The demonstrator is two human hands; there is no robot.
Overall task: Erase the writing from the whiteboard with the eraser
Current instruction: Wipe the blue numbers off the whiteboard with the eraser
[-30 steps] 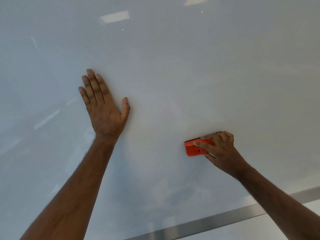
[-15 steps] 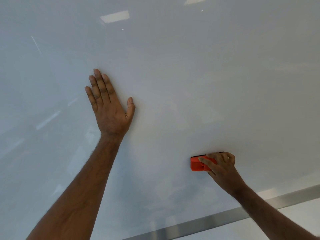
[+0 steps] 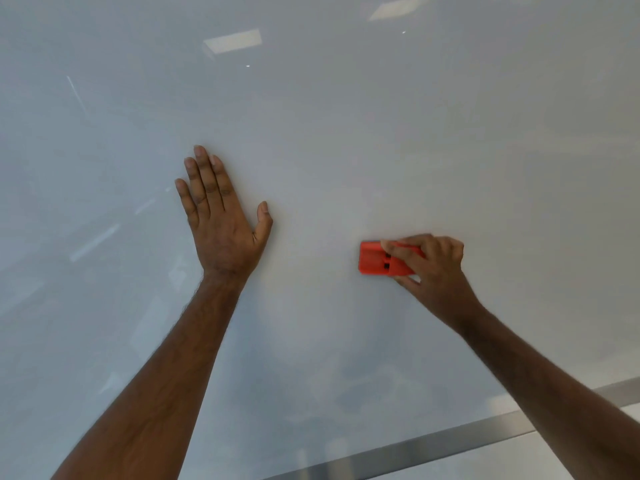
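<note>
A glossy whiteboard (image 3: 346, 116) fills nearly the whole view; I see no writing on it, only faint smears low in the middle. My right hand (image 3: 433, 268) grips an orange eraser (image 3: 374, 259) and holds it flat against the board, right of centre. Fingers lie over the eraser's top edge and the thumb under its lower edge. My left hand (image 3: 221, 220) presses flat on the board to the left, fingers straight and pointing up, thumb spread out.
A metal frame strip (image 3: 433, 441) runs along the board's lower edge, rising to the right. Ceiling lights are reflected near the top of the board. Below the strip a pale wall surface (image 3: 519, 459) shows.
My right hand slid the eraser down the board and then back up, a little left of where it was. My left hand stayed pressed on the board; the view shifted slightly.
</note>
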